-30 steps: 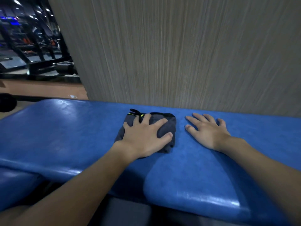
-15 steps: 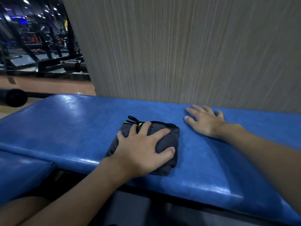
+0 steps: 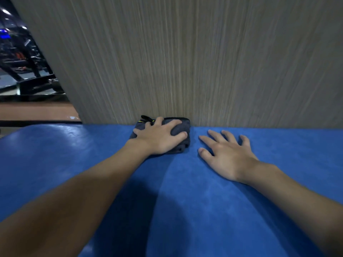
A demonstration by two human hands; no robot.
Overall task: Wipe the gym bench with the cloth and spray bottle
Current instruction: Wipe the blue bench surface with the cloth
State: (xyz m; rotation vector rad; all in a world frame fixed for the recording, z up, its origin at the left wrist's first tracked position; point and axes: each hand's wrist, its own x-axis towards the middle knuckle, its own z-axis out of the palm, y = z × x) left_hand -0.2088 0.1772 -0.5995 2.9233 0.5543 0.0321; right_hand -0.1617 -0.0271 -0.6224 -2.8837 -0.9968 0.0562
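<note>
Now left hand (image 3: 159,140) fingers clutch cloth (image 3: 186,127) on bench (image 3: 74,154); right hand (image 3: 226,158) flat, splayed.

A grey wood-grain wall panel (image 3: 204,62) rises just beyond the left hand (image 3: 159,140); dark gym machines (image 3: 22,58) stand well off to its left.

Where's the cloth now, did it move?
Yes. The cloth slid farther away, from the near edge of the bench up to the wall behind it.
</note>
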